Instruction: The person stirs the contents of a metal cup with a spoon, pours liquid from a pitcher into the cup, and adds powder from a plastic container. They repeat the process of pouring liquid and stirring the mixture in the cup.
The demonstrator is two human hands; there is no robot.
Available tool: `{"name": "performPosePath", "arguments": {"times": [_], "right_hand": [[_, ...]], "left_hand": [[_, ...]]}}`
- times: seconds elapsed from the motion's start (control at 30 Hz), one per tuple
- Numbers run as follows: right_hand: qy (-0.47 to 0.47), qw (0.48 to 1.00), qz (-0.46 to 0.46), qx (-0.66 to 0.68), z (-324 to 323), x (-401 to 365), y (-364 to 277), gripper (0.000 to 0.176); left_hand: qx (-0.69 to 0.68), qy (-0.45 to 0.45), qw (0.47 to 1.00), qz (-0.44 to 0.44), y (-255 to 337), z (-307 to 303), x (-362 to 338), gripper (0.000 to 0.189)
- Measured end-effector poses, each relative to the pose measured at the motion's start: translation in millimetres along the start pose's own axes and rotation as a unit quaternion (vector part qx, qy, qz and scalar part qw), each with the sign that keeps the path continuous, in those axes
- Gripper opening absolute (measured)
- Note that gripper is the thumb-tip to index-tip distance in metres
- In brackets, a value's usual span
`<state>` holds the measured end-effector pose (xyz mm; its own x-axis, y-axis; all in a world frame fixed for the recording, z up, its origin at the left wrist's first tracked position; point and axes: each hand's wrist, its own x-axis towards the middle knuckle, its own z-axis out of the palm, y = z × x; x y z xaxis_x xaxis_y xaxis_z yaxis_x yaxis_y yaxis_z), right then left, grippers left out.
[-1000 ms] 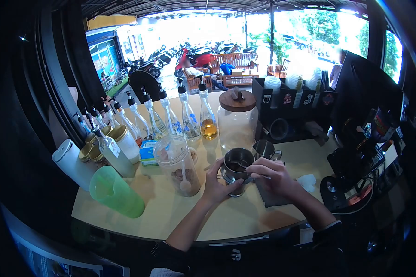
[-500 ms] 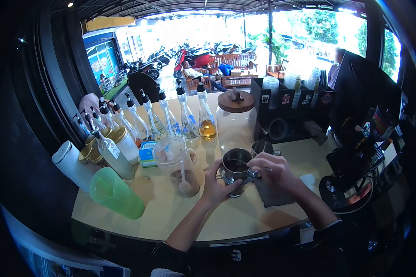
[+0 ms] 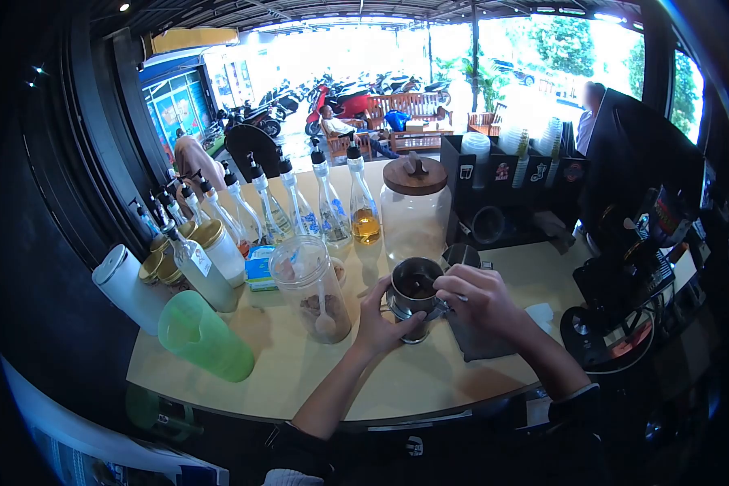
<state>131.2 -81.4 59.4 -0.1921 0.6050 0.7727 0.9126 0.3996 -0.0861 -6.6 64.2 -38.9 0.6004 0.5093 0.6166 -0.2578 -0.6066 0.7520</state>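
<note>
A shiny metal cup (image 3: 413, 303) with dark contents stands on the counter, just right of a clear jar (image 3: 309, 275) that holds brown powder and a pale scoop. My left hand (image 3: 378, 324) is wrapped round the cup's left side, thumb across the front. At the opposite rim, my right hand (image 3: 482, 296) is closed in a pinch over the opening. A thin utensil (image 3: 462, 297) shows a little beneath its fingers; the rest is hidden. Behind the cup sits a dark small vessel (image 3: 460, 257), and a folded grey cloth (image 3: 479, 338) lies under my right wrist.
Pump bottles (image 3: 324, 198) line the back edge. A large glass jar (image 3: 415, 215) with a wooden lid stands behind the cup. To the left are a green pitcher (image 3: 205, 338) and lidded canisters (image 3: 130, 283). A black cup holder (image 3: 514, 174) is at back right.
My right hand has shifted slightly at the cup's rim, and the cup's dark contents show more clearly. My left hand keeps its hold. A person outside at left has moved.
</note>
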Motion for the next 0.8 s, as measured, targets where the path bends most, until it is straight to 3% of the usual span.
{"name": "performPosePath", "arguments": {"times": [0.37, 0.8], "right_hand": [[0.013, 0.999, -0.048, -0.006, 4, 3, -3, 0.02], [0.019, 0.999, 0.004, 0.037, 13, -4, 6, 0.018]], "left_hand": [[-0.006, 0.007, 1.0, -0.006, 3, 0, 1, 0.064], [-0.002, 0.007, 1.0, 0.002, -4, 1, -1, 0.065]]}}
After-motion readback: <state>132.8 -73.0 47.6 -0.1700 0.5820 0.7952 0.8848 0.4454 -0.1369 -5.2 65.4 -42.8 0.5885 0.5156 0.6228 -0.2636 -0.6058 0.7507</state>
